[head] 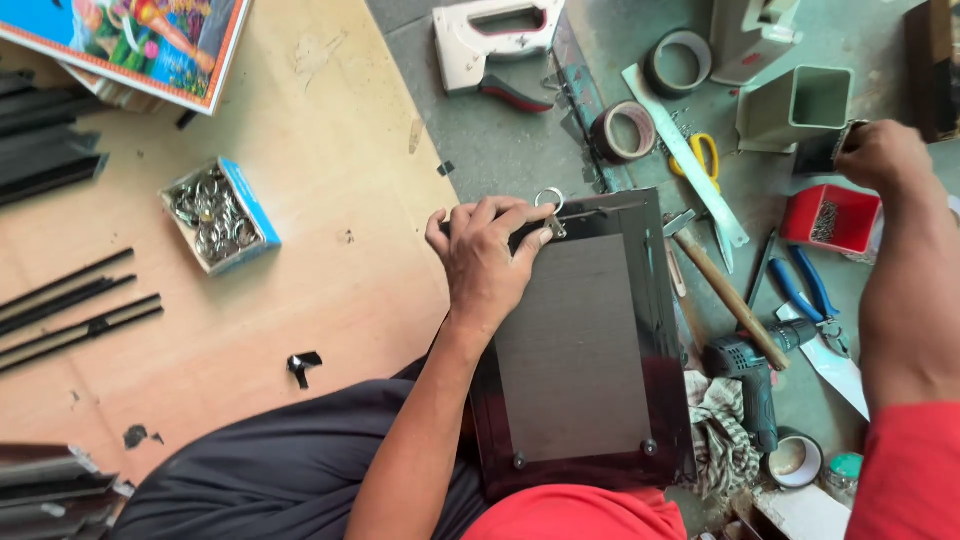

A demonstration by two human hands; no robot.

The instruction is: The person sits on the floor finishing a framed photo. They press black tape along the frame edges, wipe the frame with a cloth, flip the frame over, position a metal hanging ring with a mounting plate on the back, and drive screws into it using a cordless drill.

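Note:
A black picture frame [655,385] with a grey backing board [575,350] lies face down on my lap. My left hand [485,255] presses its top edge and pinches a small metal ring hanger [549,202] against it. Far to the right, my right hand [882,152] is closed around a small dark object above a red tray of small nails [830,218]. What exactly it grips is partly hidden.
A hammer [728,292], blue pliers [805,285], yellow scissors [700,155], tape rolls [622,130], a staple gun [495,40] and a drill [750,375] lie around the frame. Left, a blue box of ring hangers [218,215], black moulding strips [70,305] and a colourful print [140,40] rest on plywood.

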